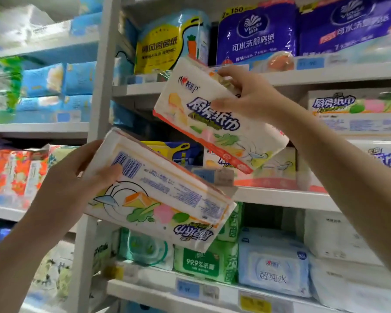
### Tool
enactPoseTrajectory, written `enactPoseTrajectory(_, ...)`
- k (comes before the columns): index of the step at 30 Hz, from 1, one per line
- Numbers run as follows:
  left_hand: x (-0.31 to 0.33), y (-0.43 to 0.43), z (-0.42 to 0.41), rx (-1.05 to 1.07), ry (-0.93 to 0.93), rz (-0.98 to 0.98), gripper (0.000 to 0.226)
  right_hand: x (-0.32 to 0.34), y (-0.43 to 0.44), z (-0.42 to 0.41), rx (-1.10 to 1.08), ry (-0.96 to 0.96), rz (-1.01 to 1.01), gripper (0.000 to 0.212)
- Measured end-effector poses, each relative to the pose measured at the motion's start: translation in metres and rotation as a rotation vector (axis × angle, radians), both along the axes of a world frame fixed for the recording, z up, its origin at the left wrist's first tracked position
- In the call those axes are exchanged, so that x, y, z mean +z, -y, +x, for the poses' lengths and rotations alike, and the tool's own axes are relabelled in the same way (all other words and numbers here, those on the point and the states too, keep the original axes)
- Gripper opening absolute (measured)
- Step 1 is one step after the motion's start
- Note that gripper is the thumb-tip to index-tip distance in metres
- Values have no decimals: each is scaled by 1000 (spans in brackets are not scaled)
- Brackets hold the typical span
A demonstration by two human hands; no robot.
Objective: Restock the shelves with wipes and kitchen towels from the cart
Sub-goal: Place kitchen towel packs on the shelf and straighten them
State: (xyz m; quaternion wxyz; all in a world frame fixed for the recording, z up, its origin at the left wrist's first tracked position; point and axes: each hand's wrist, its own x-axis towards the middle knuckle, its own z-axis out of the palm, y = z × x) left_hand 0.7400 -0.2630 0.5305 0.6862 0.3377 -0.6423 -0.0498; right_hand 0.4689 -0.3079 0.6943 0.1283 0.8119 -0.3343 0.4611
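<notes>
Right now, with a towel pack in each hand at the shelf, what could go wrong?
1. The right hand grips the upper pack near one end, tilted; it might slip.
2. The left hand holds the lower pack, so no free hand can steady the shelved packs if pushing in shifts them.

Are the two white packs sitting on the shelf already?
No: the left hand holds the lower pack and the right hand holds the upper pack, both off the shelves.
</notes>
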Motion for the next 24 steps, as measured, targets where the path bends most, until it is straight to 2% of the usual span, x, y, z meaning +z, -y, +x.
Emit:
enactPoseTrajectory(6,7,31,26,-50,9,-9,56,1,38,10,-333,-324,31,57)
enactPoseTrajectory(10,10,44,31,-77,-30,-21,59,4,46,5,-396,-324,68,56)
enactPoseTrajectory(13,11,45,31,-107,-19,-22,65,6,50,0,-471,-340,20,54)
enactPoseTrajectory(15,11,45,31,-114,-5,-20,62,4,54,-2,-559,-379,-9,62)
enactPoseTrajectory(18,11,48,31,-113,20,-26,47,6,60,-3,-645,-424,-49,83)
enactPoseTrajectory(20,11,49,33,-127,13,-26,43,9,65,-4,-637,-432,-103,83)
enactPoseTrajectory(24,11,50,37,-139,17,-31,70,12,71,-13,-606,-434,-129,87)
